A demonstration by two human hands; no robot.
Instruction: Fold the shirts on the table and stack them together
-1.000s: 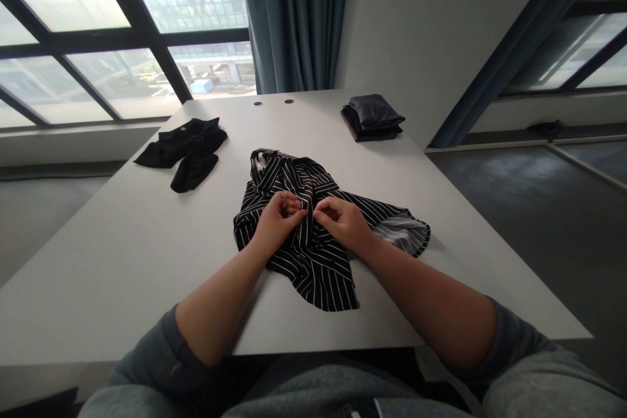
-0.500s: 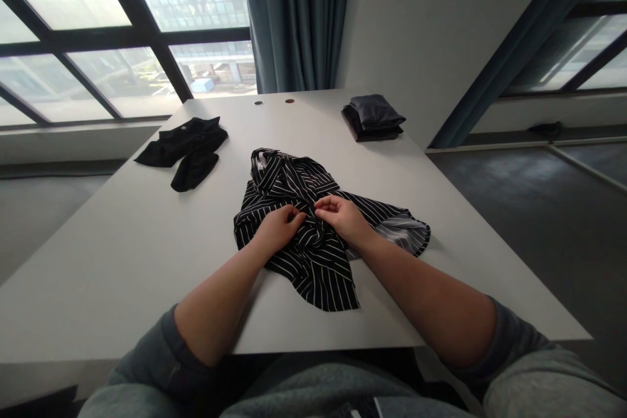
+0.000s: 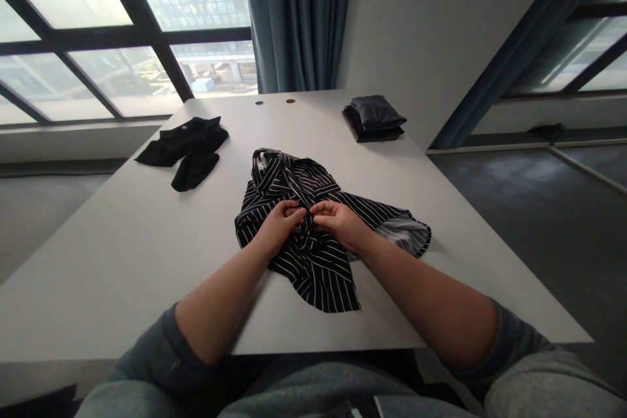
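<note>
A black shirt with white stripes point(image 3: 323, 274) lies crumpled on the white table point(image 3: 147, 261) in front of me. One part of it spreads to the right and shows a pale inner side. At the middle of the shirt, my left hand point(image 3: 280, 225) pinches the cloth between thumb and fingers. Close beside it, my right hand point(image 3: 339, 222) pinches the same strip of fabric, its fingertips nearly meeting those of the left. Whether a button sits between the fingertips is too small to make out.
A rumpled black garment point(image 3: 191, 144) lies at the left of the table. At the back right sits a stack of folded dark clothes point(image 3: 375, 116). Two round holes point(image 3: 290, 101) mark the far edge, before a blue curtain point(image 3: 298, 19) and windows.
My left hand has shifted slightly and its fingers have come up nearer the right fingertips. The cloth between the hands is drawn up a little. Everything else stays put.
</note>
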